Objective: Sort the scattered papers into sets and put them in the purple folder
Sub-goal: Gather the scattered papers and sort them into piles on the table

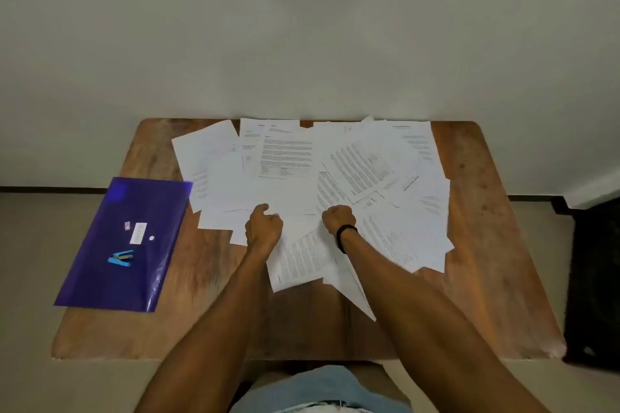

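A purple folder is laid flat well left of both hands, a blue stapler on it. The left hand is curled, fingers closed against the scattered papers. Just right, the right hand is likewise fisted on a sheet; whether either grips paper cannot be told.

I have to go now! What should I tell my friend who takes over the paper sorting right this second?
Left hand and right hand: both curled on the scattered papers; I cannot tell whether either grips a sheet.
Papers: spread loose across the table, overlapping.
Purple folder: at the table's left edge, a blue stapler on top.
Done: no sets visible.
Left: sort, then fill the folder.
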Demonstrator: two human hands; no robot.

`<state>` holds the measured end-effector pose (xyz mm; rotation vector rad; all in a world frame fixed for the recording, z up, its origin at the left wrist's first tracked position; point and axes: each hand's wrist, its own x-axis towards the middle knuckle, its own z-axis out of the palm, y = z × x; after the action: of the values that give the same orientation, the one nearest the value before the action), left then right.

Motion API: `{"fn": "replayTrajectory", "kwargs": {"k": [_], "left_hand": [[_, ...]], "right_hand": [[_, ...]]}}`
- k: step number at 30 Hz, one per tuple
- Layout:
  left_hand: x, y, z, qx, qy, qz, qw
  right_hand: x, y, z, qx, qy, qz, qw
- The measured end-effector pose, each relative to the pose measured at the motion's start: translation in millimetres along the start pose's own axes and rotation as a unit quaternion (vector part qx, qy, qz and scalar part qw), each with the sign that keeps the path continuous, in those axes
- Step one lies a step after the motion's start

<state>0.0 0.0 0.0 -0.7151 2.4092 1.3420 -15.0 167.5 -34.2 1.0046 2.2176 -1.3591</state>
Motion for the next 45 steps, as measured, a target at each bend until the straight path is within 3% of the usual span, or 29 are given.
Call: {"fn": "replayTrajectory", "kwargs": {"k": [5,13,20,23,28,32,35,40,45], "left_hand": [[25,-2,5,0.0,0.025,-0.048,0.999],[68,-20,9,-0.001,0.046,-0.082,0.996],[86,-18,-6,0.001,0.034,-0.079,0.996],[90,-14,-19,-0.015,0.038,-0.095,0.995],[102,-27,-36,-0.01,-0.041,-0.146,0.988],[113,-72,-28,-0.092,-0.15,-0.154,0.972],[111,-103,-14,-0.071,-0.205,-0.151,0.964],[47,-64,-13,0.011,-0.218,-0.053,0.975],[26,-44,-4,0.038,-0.259,0.03,0.965]], "right_hand": [[34,-20,26,-0.024,-0.04,0.028,0.999],[71,-24,66,-0.055,-0.026,0.089,0.994],[73,-23,65,0.005,-0.031,0.052,0.998],[64,-11,55,0.071,-0.076,0.044,0.994],[39,31,24,0.122,-0.156,0.091,0.976],[11,70,8,0.116,-0.209,0.138,0.961],[0,100,5,0.087,-0.181,0.154,0.967],[-21,115,-9,0.051,-0.145,0.153,0.976],[-25,116,-23,0.145,-0.027,0.108,0.983]]}}
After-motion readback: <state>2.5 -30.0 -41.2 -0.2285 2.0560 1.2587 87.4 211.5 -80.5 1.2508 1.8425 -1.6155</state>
